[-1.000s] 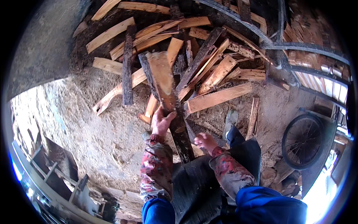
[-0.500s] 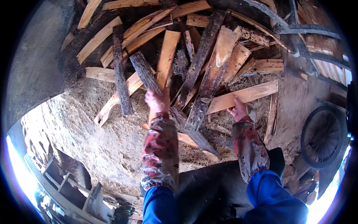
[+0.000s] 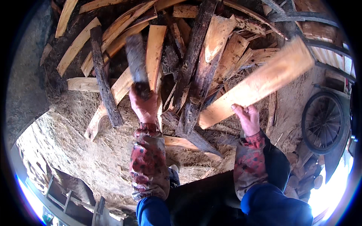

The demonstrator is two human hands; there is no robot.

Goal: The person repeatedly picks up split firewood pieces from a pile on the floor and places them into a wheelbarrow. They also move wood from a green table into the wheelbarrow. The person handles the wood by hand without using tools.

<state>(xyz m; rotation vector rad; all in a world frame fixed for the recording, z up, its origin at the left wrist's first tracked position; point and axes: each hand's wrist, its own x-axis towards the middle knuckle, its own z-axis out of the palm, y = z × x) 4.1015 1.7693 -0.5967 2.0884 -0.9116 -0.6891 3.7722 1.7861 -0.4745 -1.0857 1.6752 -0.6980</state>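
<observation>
In my left hand (image 3: 144, 106) is the near end of a grey, bark-covered piece of firewood (image 3: 135, 56), its far end raised and blurred by motion. My right hand (image 3: 247, 117) pinches the lower edge of a broad, pale wooden slab (image 3: 260, 81) between thumb and fingers. The slab tilts up to the right over the pile, its far end blurred. Between the hands, a dark bark-edged log (image 3: 192, 100) and a split log with a pale face (image 3: 218, 41) lie on the heap. A thin dark bark stick (image 3: 103, 79) rests left of my left hand.
Several split wood pieces (image 3: 79, 45) spread across the dirt floor (image 3: 75, 139) ahead. A spoked wheel (image 3: 323, 122) stands at the right, below metal bars (image 3: 309, 17). A ladder-like wooden frame (image 3: 75, 201) lies at the lower left.
Both hands have lifted their wood pieces and drawn nearer to me. The right-hand slab has risen and tilted more steeply. The view has shifted slightly.
</observation>
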